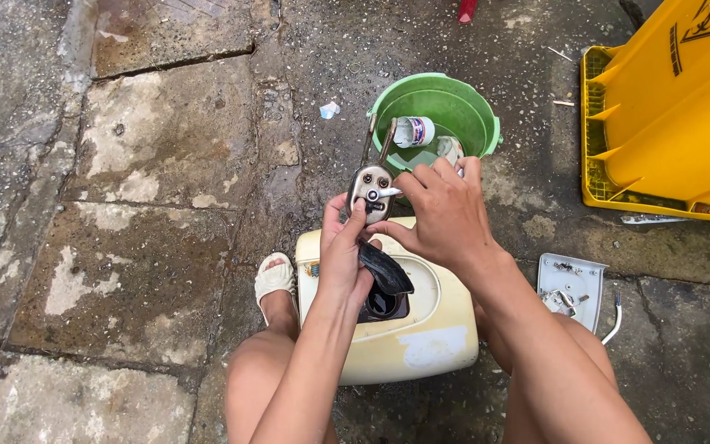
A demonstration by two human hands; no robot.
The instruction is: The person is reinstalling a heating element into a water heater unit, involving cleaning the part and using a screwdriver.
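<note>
My left hand [343,251] grips a metal oval flange [371,189] with curved heating-element tubes rising from it, and a black rubber piece [385,270] hangs under the palm. My right hand [445,210] pinches a small silver stud on the flange's face, fingers closed on it. Both hands are held above a cream-coloured water heater casing [421,337] lying on the ground between my knees, its round opening showing below the rubber piece.
A green bucket [486,123] with water and a small bottle stands just beyond the hands. A yellow plastic bin [675,107] lies at the right. A white cover plate with a wire [573,284] rests by my right knee. Wet stone paving [149,164] surrounds everything.
</note>
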